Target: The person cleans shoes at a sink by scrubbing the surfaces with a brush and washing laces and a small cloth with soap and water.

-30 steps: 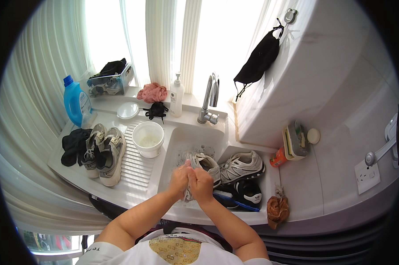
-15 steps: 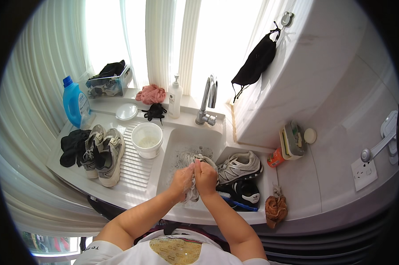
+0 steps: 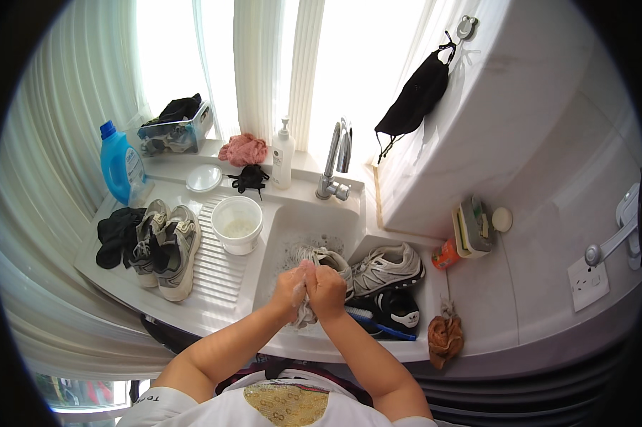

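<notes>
My left hand point(image 3: 288, 290) and my right hand point(image 3: 327, 290) meet over the soapy sink point(image 3: 308, 220), both closed. Between them they grip a wet, whitish bunch that looks like shoelaces point(image 3: 306, 314), its lower part hanging below my fingers. Suds cling to my left hand. Just behind my hands, a whitish sneaker point(image 3: 333, 260) lies in the sink, partly hidden by them. To the right, a grey-white sneaker point(image 3: 388, 271) rests on its side, with a black shoe point(image 3: 398, 308) and a blue-handled brush point(image 3: 381, 327) nearer to me.
Left of the sink, a white bucket point(image 3: 237, 225) stands on the ribbed drainboard beside grey sneakers point(image 3: 176, 255) and black cloth point(image 3: 116, 237). Behind are a blue detergent bottle point(image 3: 120, 165), a pump bottle point(image 3: 282, 158) and the tap point(image 3: 333, 167). A brown cloth point(image 3: 445, 341) lies right.
My hands have shifted slightly left and drawn closer together, still gripping the bunch. More of the sneaker behind them shows now.
</notes>
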Available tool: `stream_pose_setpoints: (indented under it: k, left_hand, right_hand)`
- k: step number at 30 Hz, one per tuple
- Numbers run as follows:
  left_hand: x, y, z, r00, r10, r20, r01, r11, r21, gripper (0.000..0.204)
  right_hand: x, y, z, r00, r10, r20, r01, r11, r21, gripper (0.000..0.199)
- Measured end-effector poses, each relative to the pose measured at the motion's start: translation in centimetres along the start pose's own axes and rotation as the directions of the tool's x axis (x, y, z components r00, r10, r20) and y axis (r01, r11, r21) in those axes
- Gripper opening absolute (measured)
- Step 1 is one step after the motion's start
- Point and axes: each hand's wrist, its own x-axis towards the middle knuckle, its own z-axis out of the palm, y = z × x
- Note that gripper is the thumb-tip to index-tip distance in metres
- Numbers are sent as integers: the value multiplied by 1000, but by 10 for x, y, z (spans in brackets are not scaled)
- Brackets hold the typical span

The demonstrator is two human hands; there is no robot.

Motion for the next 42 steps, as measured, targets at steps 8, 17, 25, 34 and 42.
stream_pose_setpoints:
  k: [8,17,25,34,42]
  left_hand:
    - [13,26,-18,958,256,-131,-214,939,270,37]
    - [-15,54,-27,988,-142,60,144,989,-32,32]
    - [-20,81,-36,936,-133,325,83,983,165,23]
    - [-5,61,-50,991,-135,-10,132,950,284,17]
    - [12,-18,-43,977,-24,-211,69,976,206,47]
  right_hand:
    - [30,7,-25,693,596,405,-720,593,360,55]
    - [10,-29,-22,786,227,575,-543,698,467,26]
    - [7,56,-4,591,249,767,-788,380,484,57]
    - [-10,44,-6,486,491,723,-781,-127,612,21]
    - [-17,-37,1,988,-44,146,-23,904,428,32]
